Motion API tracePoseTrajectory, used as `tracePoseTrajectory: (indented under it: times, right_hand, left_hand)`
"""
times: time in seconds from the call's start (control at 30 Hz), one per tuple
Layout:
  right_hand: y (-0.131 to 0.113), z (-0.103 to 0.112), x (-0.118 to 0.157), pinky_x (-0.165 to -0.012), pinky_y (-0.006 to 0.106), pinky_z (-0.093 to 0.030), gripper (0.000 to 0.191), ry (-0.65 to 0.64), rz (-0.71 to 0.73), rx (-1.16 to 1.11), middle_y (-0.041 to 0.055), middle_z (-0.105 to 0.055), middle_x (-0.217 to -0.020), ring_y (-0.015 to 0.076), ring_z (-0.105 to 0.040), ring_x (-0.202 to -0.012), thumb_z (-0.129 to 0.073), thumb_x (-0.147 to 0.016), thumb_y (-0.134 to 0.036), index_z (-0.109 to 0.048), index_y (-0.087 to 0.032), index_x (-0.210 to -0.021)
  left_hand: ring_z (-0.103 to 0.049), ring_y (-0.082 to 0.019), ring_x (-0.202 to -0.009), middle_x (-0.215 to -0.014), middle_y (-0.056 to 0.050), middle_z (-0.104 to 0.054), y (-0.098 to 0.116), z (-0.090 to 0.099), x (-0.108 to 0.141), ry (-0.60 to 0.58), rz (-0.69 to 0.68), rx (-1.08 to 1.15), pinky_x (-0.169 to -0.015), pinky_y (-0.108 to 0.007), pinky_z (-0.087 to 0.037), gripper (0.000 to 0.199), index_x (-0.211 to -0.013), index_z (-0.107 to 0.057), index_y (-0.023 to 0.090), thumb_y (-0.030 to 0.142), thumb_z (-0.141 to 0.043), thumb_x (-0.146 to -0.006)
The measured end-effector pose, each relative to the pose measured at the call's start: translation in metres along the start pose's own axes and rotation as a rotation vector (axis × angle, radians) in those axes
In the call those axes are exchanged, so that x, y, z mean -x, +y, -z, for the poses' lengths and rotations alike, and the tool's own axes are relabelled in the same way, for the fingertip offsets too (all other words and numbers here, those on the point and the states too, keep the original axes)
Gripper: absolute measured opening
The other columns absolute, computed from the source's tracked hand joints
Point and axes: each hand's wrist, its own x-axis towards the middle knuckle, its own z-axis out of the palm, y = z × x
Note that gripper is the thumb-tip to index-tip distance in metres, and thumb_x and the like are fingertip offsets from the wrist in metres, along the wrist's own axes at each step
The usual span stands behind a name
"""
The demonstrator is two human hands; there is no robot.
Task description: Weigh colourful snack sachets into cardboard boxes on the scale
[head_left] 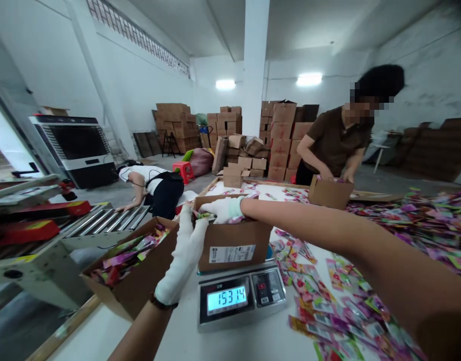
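Head camera: gloved left hand (189,239), open with thumb spread, at the left side of a labelled cardboard box (230,245) on a digital scale (241,298). Gloved right hand (223,209) reaches over colourful packets (206,216) inside; its grip cannot be told.

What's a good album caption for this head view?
Gloved hands reach into a cardboard box above a lit scale.

1 box (236,248) sits on the scale (241,296); 1 filled carton (134,265) stands left, loose packets (320,301) lie right on the bench (177,333).
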Motion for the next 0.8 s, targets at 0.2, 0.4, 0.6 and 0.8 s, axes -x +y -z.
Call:
tracePoseTrajectory:
  times: [0.2,0.4,0.6,0.8]
  right_hand:
    - [0.021,0.054,0.044,-0.11,0.041,-0.055,0.095,0.264,0.052,-0.512,0.0168,-0.067,-0.14,0.0287,-0.067,-0.125,-0.086,-0.077,-0.041,-0.044,-0.012,-0.157]
    - [0.039,0.058,0.127,-0.109,0.049,-0.057,0.06,0.578,0.038,-0.56,0.0125,-0.069,-0.125,0.026,-0.067,-0.12,-0.075,-0.087,-0.037,-0.059,-0.011,-0.139]
    - [0.044,0.045,0.167,-0.107,0.05,-0.057,0.056,0.622,-0.03,-0.514,0.0085,-0.07,-0.12,0.0262,-0.066,-0.119,-0.073,-0.09,-0.04,-0.063,-0.013,-0.138]
    - [0.036,0.036,0.161,-0.105,0.049,-0.059,0.058,0.607,-0.035,-0.393,0.0098,-0.071,-0.119,0.0261,-0.067,-0.112,-0.073,-0.089,-0.042,-0.062,-0.012,-0.137]
  left_hand:
    - [-0.039,-0.029,-0.158,-0.17,-0.014,-0.043,-0.013,0.025,0.023,0.101,-0.063,0.185,-0.132,-0.044,-0.03,0.079,-0.166,-0.033,0.022,0.045,-0.059,-0.095]
    - [-0.055,-0.029,-0.146,-0.16,-0.01,-0.054,-0.055,0.072,0.097,0.256,0.015,0.09,-0.125,-0.044,-0.043,0.055,-0.15,-0.054,0.027,0.044,-0.059,-0.098]
    - [-0.063,-0.031,-0.135,-0.147,-0.012,-0.063,-0.071,0.101,0.127,0.381,0.07,0.086,-0.122,-0.049,-0.047,0.048,-0.134,-0.064,0.023,0.045,-0.067,-0.092]
    - [-0.062,-0.031,-0.136,-0.14,-0.011,-0.066,-0.094,0.114,0.149,0.392,0.204,0.077,-0.123,-0.052,-0.045,0.043,-0.123,-0.066,0.023,0.05,-0.066,-0.089]
